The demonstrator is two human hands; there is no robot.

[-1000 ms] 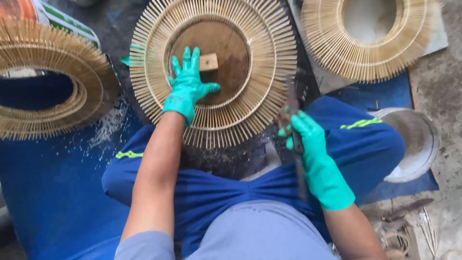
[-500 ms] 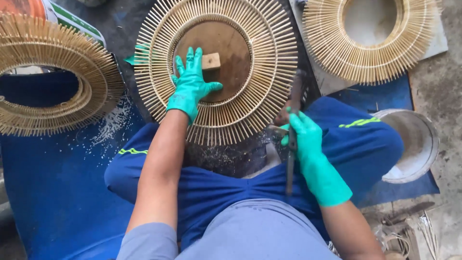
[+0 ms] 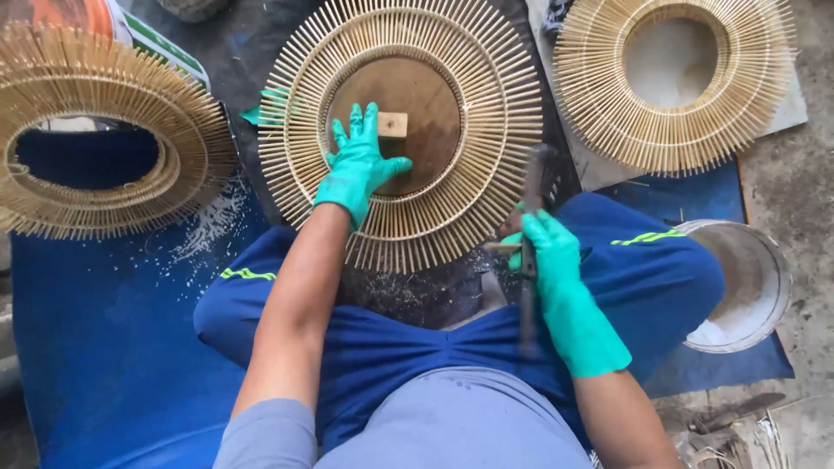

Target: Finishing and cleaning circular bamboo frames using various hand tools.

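Blue cloth nearest: crossed legs in blue trousers [image 3: 417, 347], seated on a blue floor mat [image 3: 104, 347]. Just above the right knee, right hand in a green rubber glove [image 3: 552, 260], fingers curled fully round a long dark metal hand tool [image 3: 527, 313], held roughly upright and blurred at its upper end. Further out, at the mat's far edge, left hand in a matching green glove [image 3: 360, 169], fingers spread wide and laid flat, gripping nothing, pressing on the round sunburst frame of pale bamboo sticks [image 3: 486, 104]. Palm resting across the inner ring and the round brown wooden disc [image 3: 426, 95] at its centre, fingertips just beside a small pale wooden block [image 3: 392, 125] lying on that disc.

Judged as a pinning-down step: frame steadied by the flat hand, tool held clear beside its near right rim. Calling, by the look of it, for steady downward pressure and the spread fingers kept well apart from the tool's end.

Near the mat's right edge, a round white bucket [image 3: 764, 287], holding only a little white residue at the bottom. Beyond, a second bamboo sunburst ring [image 3: 95, 165] at the far left, and a third [image 3: 678, 130] at the far right on a grey slab [image 3: 782, 117].
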